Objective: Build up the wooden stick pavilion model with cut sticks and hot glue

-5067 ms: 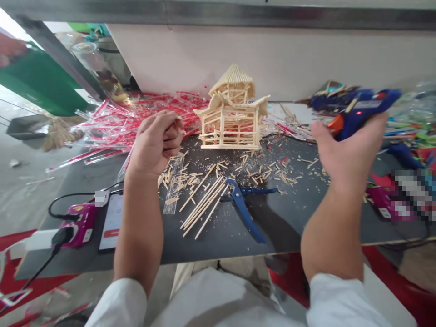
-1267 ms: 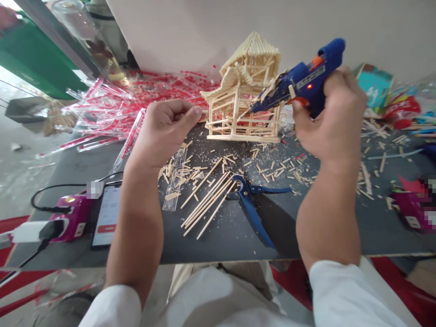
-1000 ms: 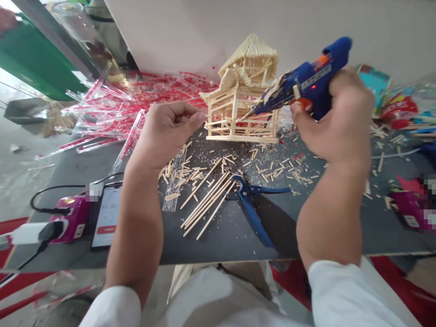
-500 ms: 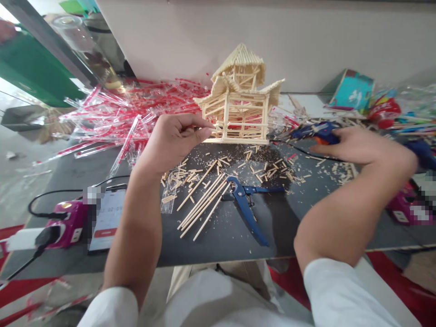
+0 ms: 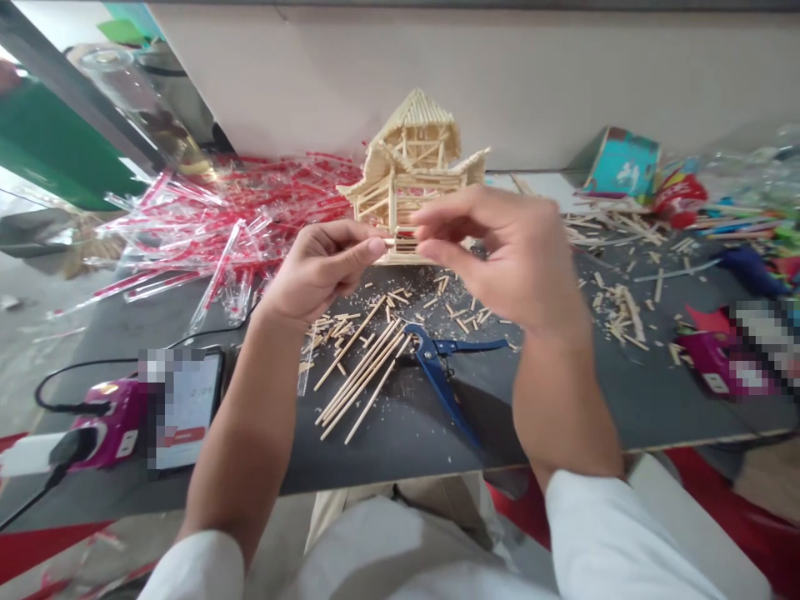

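A small house built of thin wooden sticks (image 5: 412,158) stands at the back of the dark table (image 5: 562,408). Both hands meet just in front of its base. My left hand (image 5: 322,267) pinches a short stick piece (image 5: 400,243) between thumb and forefinger. My right hand (image 5: 506,250) pinches the other end of the same piece, its fingers curled. Below the hands lie several long sticks (image 5: 359,375) and blue cutting pliers (image 5: 443,375) among scattered stick offcuts.
A heap of red-and-clear plastic wrappers (image 5: 212,217) covers the back left. A phone (image 5: 181,408) and a purple device (image 5: 106,417) with cables sit at the front left. Coloured packets and a teal box (image 5: 622,162) crowd the right; a wall stands behind.
My right hand set the blue glue gun down on the right and came back to the centre, pinching the short stick piece that my left hand holds.
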The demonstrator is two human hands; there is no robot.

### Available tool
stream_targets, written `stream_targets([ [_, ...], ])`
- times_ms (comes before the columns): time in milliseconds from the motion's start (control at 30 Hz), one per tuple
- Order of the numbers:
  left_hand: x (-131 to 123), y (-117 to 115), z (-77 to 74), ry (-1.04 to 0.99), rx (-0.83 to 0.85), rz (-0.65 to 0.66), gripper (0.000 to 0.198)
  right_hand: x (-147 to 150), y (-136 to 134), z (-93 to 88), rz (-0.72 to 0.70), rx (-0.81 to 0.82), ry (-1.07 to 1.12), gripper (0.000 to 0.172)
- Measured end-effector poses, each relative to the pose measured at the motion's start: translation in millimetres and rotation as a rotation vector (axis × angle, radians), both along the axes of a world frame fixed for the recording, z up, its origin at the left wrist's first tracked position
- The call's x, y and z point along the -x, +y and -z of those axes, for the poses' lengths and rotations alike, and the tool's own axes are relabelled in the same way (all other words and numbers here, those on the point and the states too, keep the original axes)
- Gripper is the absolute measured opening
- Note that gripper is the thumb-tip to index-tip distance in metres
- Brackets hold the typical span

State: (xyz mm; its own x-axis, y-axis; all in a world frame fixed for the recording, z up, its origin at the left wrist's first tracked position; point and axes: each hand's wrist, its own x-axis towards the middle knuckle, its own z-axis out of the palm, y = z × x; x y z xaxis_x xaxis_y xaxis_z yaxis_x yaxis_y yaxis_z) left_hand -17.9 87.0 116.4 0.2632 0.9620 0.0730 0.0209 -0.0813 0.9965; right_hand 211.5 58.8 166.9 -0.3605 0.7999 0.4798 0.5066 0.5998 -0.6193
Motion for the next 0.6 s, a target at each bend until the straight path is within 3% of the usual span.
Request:
stream_targets([
  [100, 0.4, 1.2, 1.3, -0.024, 0.042, 0.044, 0.031, 21.9, 7.8, 12.9, -0.014, 0.02, -0.051, 0.016],
  [233, -3.3, 0.1, -0.2, 0.011, 0.011, 0.037, 0.034, 23.5, 13.4, 21.2, 0.042, 0.034, -0.055, 0.019],
  [367, -11.2, 0.7, 2.1, 0.244, -0.121, -0.122, 0.028, 13.4, 13.7, 19.3, 0.126, 0.028, 0.046, 0.025],
  [467, -15.8, 3.2, 7.3, 0.446, -0.199, -0.276, 0.027, 4.7, 13.5, 13.5, 0.213, 0.053, 0.006, 0.032],
  [600, -16.6, 5.5, 11.3, 0.553, -0.193, -0.332, 0.029, -2.8, 14.4, 7.6, 0.25, 0.006, -0.082, 0.028],
])
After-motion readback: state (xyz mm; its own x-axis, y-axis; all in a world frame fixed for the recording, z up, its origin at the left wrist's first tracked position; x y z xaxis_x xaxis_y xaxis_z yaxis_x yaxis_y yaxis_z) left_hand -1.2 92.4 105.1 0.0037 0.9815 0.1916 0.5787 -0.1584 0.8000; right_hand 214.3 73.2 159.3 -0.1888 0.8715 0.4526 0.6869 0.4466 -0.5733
